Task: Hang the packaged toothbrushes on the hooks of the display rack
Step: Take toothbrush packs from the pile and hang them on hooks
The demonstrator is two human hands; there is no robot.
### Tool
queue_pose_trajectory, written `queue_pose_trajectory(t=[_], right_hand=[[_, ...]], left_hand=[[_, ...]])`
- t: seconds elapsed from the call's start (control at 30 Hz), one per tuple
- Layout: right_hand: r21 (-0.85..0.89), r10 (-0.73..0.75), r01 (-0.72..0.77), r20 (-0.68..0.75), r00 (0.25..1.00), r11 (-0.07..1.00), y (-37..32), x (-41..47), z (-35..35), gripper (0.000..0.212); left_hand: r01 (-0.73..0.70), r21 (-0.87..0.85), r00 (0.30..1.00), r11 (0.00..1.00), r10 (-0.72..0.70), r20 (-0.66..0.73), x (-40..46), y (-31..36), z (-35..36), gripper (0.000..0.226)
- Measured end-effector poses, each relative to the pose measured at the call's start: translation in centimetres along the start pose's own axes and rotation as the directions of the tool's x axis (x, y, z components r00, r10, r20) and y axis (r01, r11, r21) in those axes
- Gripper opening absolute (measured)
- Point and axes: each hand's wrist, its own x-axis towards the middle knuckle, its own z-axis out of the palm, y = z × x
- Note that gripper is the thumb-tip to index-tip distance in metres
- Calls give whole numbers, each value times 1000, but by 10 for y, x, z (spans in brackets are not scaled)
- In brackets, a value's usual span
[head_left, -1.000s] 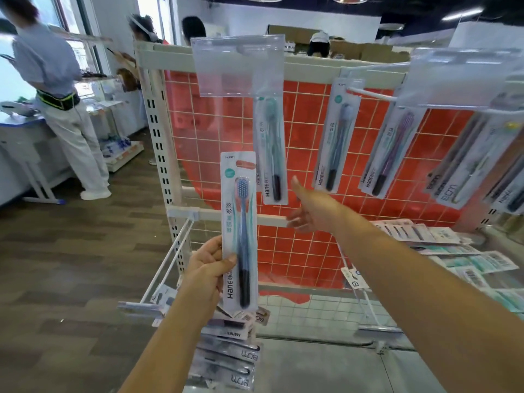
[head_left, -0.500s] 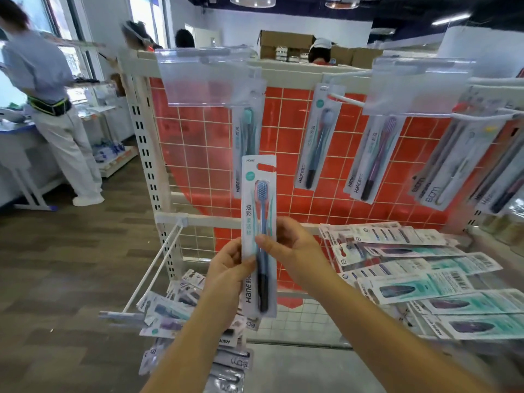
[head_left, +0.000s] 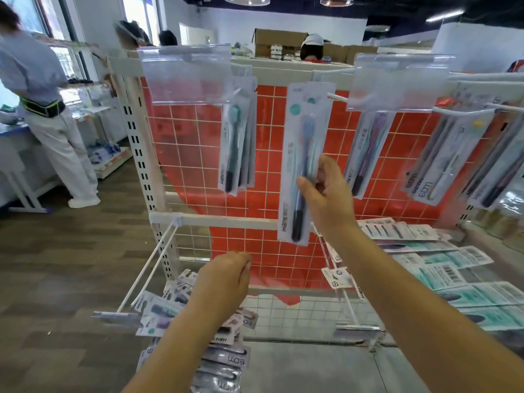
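From the head view I take the display rack (head_left: 141, 154) as my landmark; my right hand (head_left: 329, 194) pinches a packaged toothbrush (head_left: 303, 163) upright before its red grid, between two hanging bunches, clear air on both sides; my left hand (head_left: 226, 279) hangs lower, fingers loosely curled, holding nothing, above a stack of packs (head_left: 224, 355); I count two clear label holders up top, and two bare white hooks (head_left: 147, 268) jutting from the rack's lower rail.
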Motion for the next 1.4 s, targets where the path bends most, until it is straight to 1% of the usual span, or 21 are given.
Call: queue_pose_trajectory(t=[0.07, 0.13, 0.2, 0.33, 0.4, 0.47, 0.53, 0.63, 0.73, 0.87, 0.97, 1.03, 1.17, 1.23, 1.33, 1.4], right_hand=[[2, -55, 55, -62, 997, 998, 2, 7, -8, 36], [-11, -98, 98, -100, 990, 995, 6, 8, -13, 45], [-53, -139, 133, -138, 981, 990, 11, 5, -13, 52], [-87, -158, 141, -232, 960, 986, 25, 3, -6, 55], [-133, -190, 161, -252, 949, 978, 31, 5, -3, 55], [-129, -174, 145, -256, 951, 981, 35, 10, -2, 55], [-129, -113, 81, -261, 959, 988, 38, 22, -2, 56], [-145, 31, -68, -240, 970, 987, 39, 51, -3, 55], [-173, 158, -196, -210, 965, 965, 35, 79, -3, 55], [-140, 252, -278, -178, 951, 950, 33, 100, 3, 56], [-184, 265, -294, -165, 950, 938, 32, 100, 3, 56], [-266, 253, -283, -144, 957, 921, 32, 96, -1, 57], [-454, 271, -287, -102, 957, 844, 40, 83, -11, 58], [-502, 293, -297, -90, 952, 812, 47, 69, -15, 58], [-615, 291, -244, -26, 956, 749, 54, 38, -24, 34], [-695, 296, -189, 35, 955, 694, 56, 17, -31, 26]], left_hand=[[-16, 29, 1000, 999, 16, 9, 0, 0, -1, 24], [19, 12, 999, 1000, -20, 44, -1, -1, 0, 27], [34, 1, 999, 999, -34, 41, -1, -2, 1, 29], [27, -21, 999, 999, -27, 23, -1, -6, 6, 33], [45, -28, 998, 999, -44, 36, 0, -10, 8, 28], [58, -34, 997, 998, -57, 48, 0, -12, 8, 23], [75, -37, 996, 996, -73, 57, 0, -14, 8, 23], [90, -32, 993, 995, -88, 80, 2, -15, 6, 22], [111, -48, 990, 993, -106, 97, 2, -17, 5, 21], [155, -77, 985, 985, -148, 89, 1, -21, 3, 21], [152, -66, 985, 986, -146, 95, 3, -22, 1, 22], [159, -55, 982, 986, -152, 111, 6, -21, -1, 23], [121, -38, 986, 992, -116, 118, 12, -12, -1, 25], [102, -24, 987, 995, -98, 131, 15, -6, 2, 26], [83, -9, 982, 997, -80, 173, 19, 5, 10, 26], [63, 17, 975, 998, -65, 214, 20, 14, 16, 25]])
